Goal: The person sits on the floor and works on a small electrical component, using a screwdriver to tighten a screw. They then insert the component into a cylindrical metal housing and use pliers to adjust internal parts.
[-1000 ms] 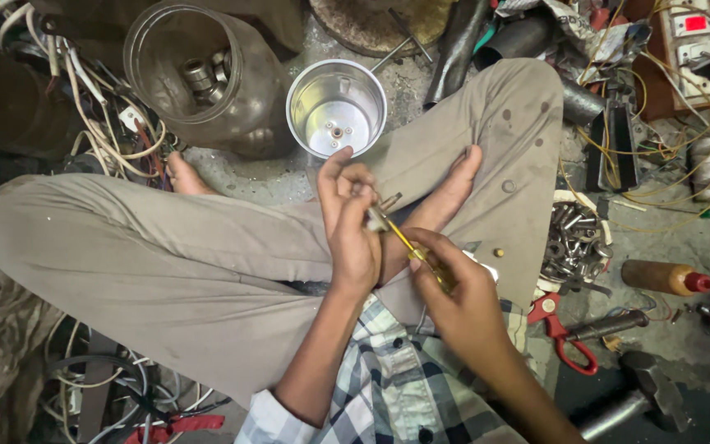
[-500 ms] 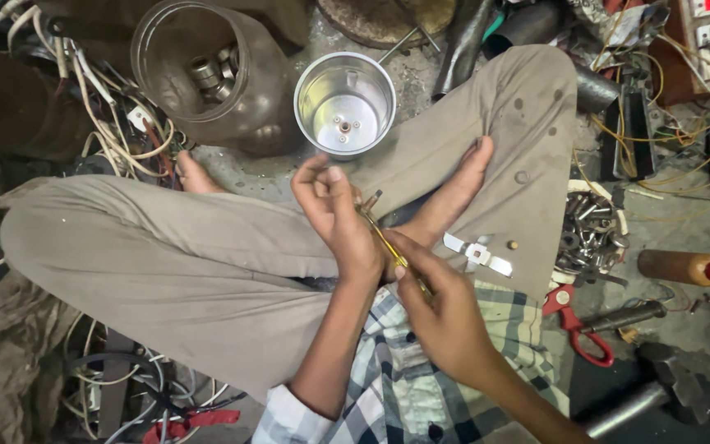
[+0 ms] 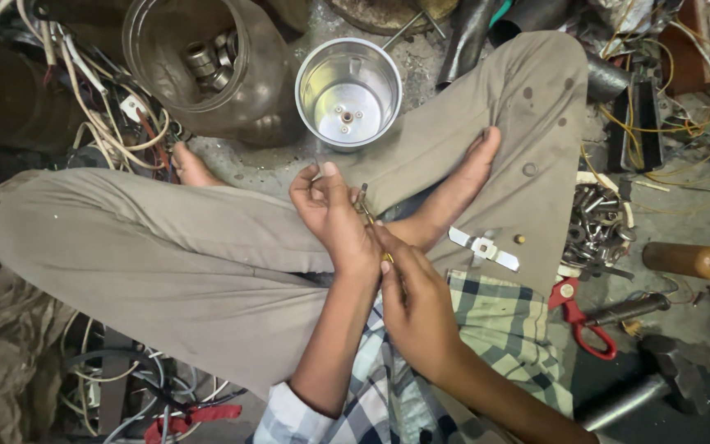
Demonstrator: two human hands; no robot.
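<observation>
- Left hand (image 3: pixel 334 218) is closed, thumb and fingers pinching a small metal part (image 3: pixel 361 200) above the crossed legs; the part is mostly hidden by the fingers and its kind cannot be told.
- Right hand (image 3: pixel 417 304) is curled around a thin tool with a yellowish handle (image 3: pixel 387 257), its tip running up to the pinched part. The handle is nearly all covered by the fingers.
- Risk: the tool tip bears toward the left palm. If it skids off the part, it likely jabs the left fingers, since no bench or vice takes the load.
- Risk: the pinch is small. If the part twists free, it probably drops among the loose bolts (image 3: pixel 597 226) or tangled wires (image 3: pixel 100 123) and is hard to find.
- A metal blade piece (image 3: pixel 484 247) and a small brass nut (image 3: pixel 519 239) lie loose on the right trouser leg (image 3: pixel 527 107). Any shift of the knee would likely roll them to the floor.
- The bare foot (image 3: pixel 454 193) lies just beside the working point; a dropped tool could strike it.
- The steel jar (image 3: pixel 347 90) stands upright near the knees and could be tipped by a leg movement.
- Red-handled snips (image 3: pixel 577 321) and a hammer (image 3: pixel 659 382) lie near the right side, within elbow reach.
</observation>
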